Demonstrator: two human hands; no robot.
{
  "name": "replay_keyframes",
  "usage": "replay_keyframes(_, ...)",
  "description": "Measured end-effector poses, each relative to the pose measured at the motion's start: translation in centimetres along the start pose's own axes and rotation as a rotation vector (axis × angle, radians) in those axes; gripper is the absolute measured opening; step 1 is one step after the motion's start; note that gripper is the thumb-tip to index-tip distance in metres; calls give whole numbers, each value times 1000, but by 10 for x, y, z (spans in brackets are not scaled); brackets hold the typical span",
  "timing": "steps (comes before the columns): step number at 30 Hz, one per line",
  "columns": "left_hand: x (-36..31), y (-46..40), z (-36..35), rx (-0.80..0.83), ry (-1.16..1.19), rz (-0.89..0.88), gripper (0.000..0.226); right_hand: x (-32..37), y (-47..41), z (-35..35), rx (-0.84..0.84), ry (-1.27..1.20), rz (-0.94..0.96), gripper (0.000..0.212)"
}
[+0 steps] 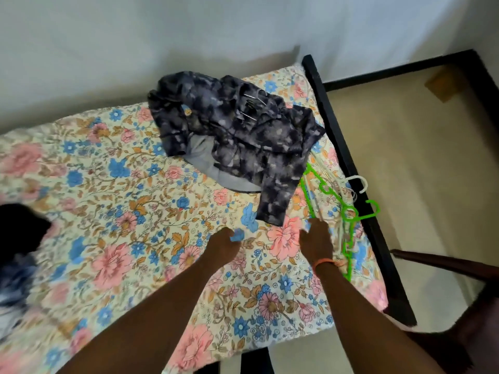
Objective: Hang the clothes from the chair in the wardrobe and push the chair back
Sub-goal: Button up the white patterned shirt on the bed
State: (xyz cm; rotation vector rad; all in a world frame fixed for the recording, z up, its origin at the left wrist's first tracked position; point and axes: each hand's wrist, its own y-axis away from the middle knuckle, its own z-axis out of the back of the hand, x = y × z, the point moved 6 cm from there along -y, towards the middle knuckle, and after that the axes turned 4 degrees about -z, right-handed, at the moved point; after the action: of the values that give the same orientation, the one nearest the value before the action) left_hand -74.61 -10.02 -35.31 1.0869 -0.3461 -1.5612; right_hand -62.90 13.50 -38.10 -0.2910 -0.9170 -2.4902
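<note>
I see the dark blue-grey mottled jacket lying crumpled on the floral bedspread, well beyond my fingers, its sleeve end just ahead of both hands. My right hand reaches toward the bright green plastic hangers, fingertips at their near edge; I cannot tell whether it grips. My left hand is curled, fingers hidden. A dark wooden chair stands right of my right hand.

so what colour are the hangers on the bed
Mostly bright green hangers, with a white one among them, seen in the head view.
</note>
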Motion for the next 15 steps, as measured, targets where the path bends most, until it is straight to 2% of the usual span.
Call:
replay_keyframes(4, 45, 36, 44, -63, 135, 100, 34, 64, 57, -45, 111, -68, 92, 42)
replay_keyframes(8, 118, 66, 83, -139, 224, 139, 29, 133, 115, -95, 174, -122, 195, 17)
replay_keyframes(11, 193, 88, 113, -258, 266, 139, 25, 182, 156, -148, 213, -86, 260, 17)
replay_keyframes(15, 327, 112, 163, -421, 323, 206, 26, 250, 214, -254, 270, -39, 284, 14)
